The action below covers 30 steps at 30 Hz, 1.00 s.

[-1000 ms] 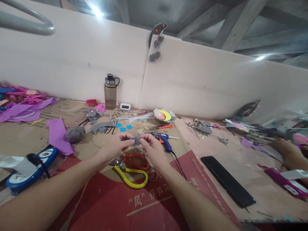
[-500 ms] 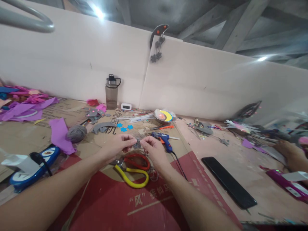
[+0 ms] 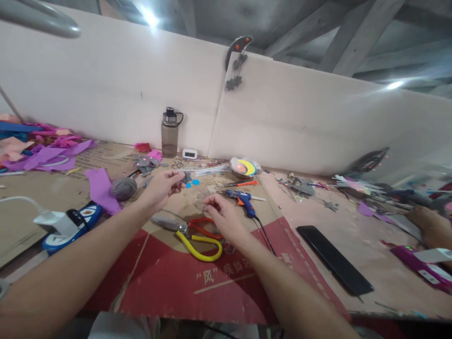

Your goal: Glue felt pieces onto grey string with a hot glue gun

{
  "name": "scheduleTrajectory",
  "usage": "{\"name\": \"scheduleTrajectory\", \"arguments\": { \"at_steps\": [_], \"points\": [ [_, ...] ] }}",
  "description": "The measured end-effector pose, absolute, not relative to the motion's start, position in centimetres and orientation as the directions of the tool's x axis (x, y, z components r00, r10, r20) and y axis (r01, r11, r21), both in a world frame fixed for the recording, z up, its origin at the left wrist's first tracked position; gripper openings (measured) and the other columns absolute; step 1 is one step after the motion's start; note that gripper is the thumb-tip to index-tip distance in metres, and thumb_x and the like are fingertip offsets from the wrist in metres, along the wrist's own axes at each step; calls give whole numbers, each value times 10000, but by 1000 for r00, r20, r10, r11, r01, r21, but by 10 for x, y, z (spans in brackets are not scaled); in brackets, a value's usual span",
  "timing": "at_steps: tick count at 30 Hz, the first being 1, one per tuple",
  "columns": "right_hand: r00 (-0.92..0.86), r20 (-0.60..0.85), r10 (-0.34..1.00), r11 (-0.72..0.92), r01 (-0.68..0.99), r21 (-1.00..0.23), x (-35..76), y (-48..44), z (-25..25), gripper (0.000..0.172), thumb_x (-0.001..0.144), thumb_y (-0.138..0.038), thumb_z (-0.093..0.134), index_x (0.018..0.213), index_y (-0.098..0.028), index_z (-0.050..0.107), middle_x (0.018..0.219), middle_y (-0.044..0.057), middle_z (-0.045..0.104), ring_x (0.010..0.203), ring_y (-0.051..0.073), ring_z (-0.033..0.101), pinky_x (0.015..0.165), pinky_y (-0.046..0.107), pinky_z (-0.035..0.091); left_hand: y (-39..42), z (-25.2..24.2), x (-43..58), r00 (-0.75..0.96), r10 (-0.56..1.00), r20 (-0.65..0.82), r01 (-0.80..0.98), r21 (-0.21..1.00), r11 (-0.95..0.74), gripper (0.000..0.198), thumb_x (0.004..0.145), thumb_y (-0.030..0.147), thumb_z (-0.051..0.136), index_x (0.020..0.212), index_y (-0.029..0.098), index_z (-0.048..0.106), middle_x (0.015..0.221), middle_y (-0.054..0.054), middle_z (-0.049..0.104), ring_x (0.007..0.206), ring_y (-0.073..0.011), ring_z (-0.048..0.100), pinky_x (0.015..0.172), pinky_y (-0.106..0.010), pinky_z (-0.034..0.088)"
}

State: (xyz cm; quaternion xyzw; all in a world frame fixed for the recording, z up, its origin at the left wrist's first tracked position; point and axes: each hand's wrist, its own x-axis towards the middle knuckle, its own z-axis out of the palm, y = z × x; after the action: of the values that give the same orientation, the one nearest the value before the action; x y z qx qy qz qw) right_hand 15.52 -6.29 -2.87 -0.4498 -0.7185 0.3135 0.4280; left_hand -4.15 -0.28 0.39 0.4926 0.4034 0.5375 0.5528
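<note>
Pinched in the fingertips of my left hand point(image 3: 167, 187) is a small grey felt piece point(image 3: 187, 177), partly covered by the fingers. Just past it lie blue flower-shaped pieces point(image 3: 193, 182) on the cardboard. My right hand point(image 3: 222, 212) is apart from the left, its thumb and fingers drawn together. A thin dark strand point(image 3: 198, 207) shows by those fingertips; whether they grip it is unclear. Below the hands rest large scissors point(image 3: 201, 252) with one red and one yellow handle. A blue glue gun point(image 3: 246, 202) lies beyond my right hand.
A grey yarn ball point(image 3: 124, 188), purple felt point(image 3: 102, 190) and a blue power strip point(image 3: 72, 228) lie left. A bottle point(image 3: 170, 136) stands by the white board. Right are a black phone point(image 3: 334, 259), a magenta power strip point(image 3: 422, 268) and another person's hand point(image 3: 429, 221).
My hands, close together before, have parted. The left has moved forward and left with the grey felt piece; the right stays near the scissors. The view has shifted slightly.
</note>
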Motion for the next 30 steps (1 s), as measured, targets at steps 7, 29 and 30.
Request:
{"name": "scheduleTrajectory", "arguments": {
  "at_steps": [7, 29, 30],
  "points": [
    [-559, 218, 800, 599, 724, -342, 138, -88, -6, 155, 834, -257, 504, 941, -172, 578, 920, 74, 610, 842, 170, 549, 750, 277, 418, 19, 8, -69, -133, 981, 142, -340, 923, -180, 188, 649, 143, 693, 772, 133, 550, 651, -6, 618, 575, -91, 598, 495, -170, 418],
    [-219, 411, 885, 466, 394, -792, 153, -92, -17, 543, 758, -179, 458, 1283, -252, 342, 951, 30, 579, 709, 133, 568, 661, 273, 498, 3, 24, -65, 184, 960, 212, -562, 823, -74, 230, 605, 136, 745, 794, 113, 614, 592, 35, 521, 428, -18, 430, 358, -128, 280],
    [-220, 412, 884, 465, 319, -826, 153, -89, -17, 535, 759, -180, 445, 1275, -263, 329, 948, 23, 562, 682, 118, 559, 632, 253, 496, 0, 24, -60, 198, 960, 197, -543, 837, -60, 238, 603, 134, 747, 800, 115, 614, 592, 37, 521, 432, -21, 441, 365, -128, 300]
  ]
}}
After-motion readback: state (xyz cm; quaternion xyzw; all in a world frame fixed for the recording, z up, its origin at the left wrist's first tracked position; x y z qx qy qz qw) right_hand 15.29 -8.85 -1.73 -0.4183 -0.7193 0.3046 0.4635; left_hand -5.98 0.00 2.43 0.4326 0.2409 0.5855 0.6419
